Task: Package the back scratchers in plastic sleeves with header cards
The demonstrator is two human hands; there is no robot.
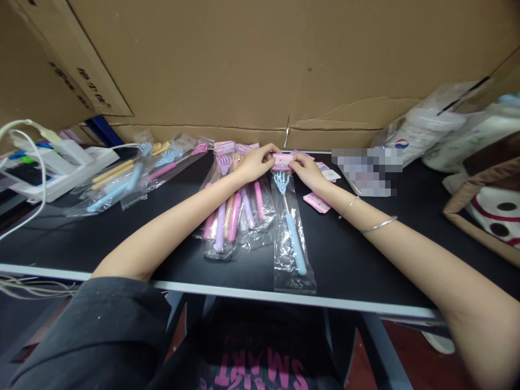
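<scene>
A light-blue back scratcher (295, 244) lies in a clear plastic bag (284, 279), its claw end away from me. A pink printed header card (281, 161) sits across the bag's top. My left hand (257, 163) pinches the card's left end, and at its right end the fingers of my right hand (307, 170) are closed. Under and beside my left forearm are several bagged back scratchers (233, 219) in pink, purple and yellow, with cards at their tops. Loose pink cards (317, 202) lie beside my right wrist.
More bagged back scratchers (117, 187) lie at the left, near a white power strip (60, 181) with cables. At the right are a blurred flat phone-like object (361, 176), a bagged cup (426, 127) and a brown-trimmed bag (467, 197). A cardboard wall (252, 70) closes the back.
</scene>
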